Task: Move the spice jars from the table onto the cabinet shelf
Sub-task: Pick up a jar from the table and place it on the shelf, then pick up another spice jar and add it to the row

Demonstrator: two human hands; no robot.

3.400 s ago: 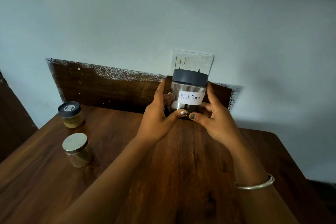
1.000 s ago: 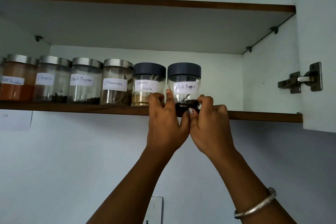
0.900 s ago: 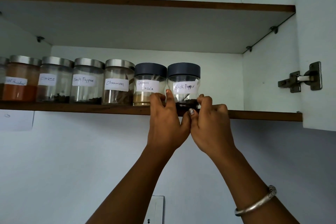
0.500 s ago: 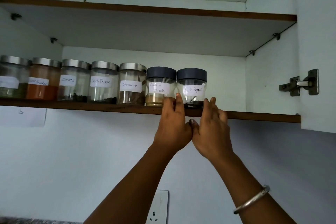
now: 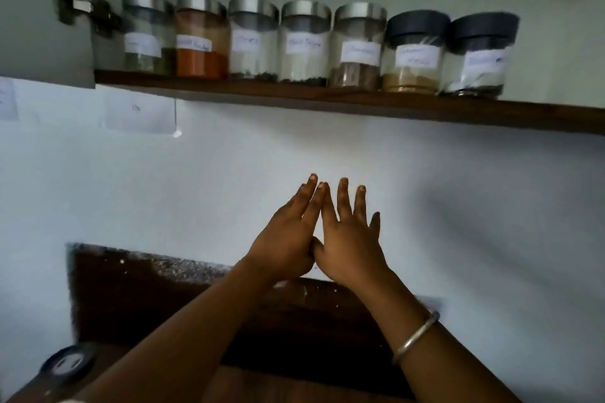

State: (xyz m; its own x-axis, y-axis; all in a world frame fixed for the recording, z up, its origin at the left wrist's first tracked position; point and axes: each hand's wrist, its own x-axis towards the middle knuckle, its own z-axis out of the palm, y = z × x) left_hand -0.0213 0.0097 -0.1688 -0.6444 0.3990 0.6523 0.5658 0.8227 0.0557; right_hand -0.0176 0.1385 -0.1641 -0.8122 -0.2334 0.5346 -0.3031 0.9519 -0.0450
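Observation:
The black pepper jar (image 5: pixel 479 56) with a dark grey lid stands at the right end of a row of several labelled spice jars on the wooden cabinet shelf (image 5: pixel 360 100). A second dark-lidded jar (image 5: pixel 414 51) stands right beside it. My left hand (image 5: pixel 288 235) and my right hand (image 5: pixel 348 235) hang side by side well below the shelf, fingers stretched out, holding nothing. At the bottom left, the dark lid of another jar (image 5: pixel 67 365) shows on the table (image 5: pixel 294 389). The frame is blurred.
An open cabinet door with a metal hinge (image 5: pixel 73 5) is at the upper left. Paper notes (image 5: pixel 139 116) are stuck on the white wall under the shelf. A dark wooden backboard (image 5: pixel 137 298) rises behind the table.
Both hands let go of the black pepper jar, which stays on the shelf, and dropped down away from it. The view swung down and right, bringing the table edge into sight.

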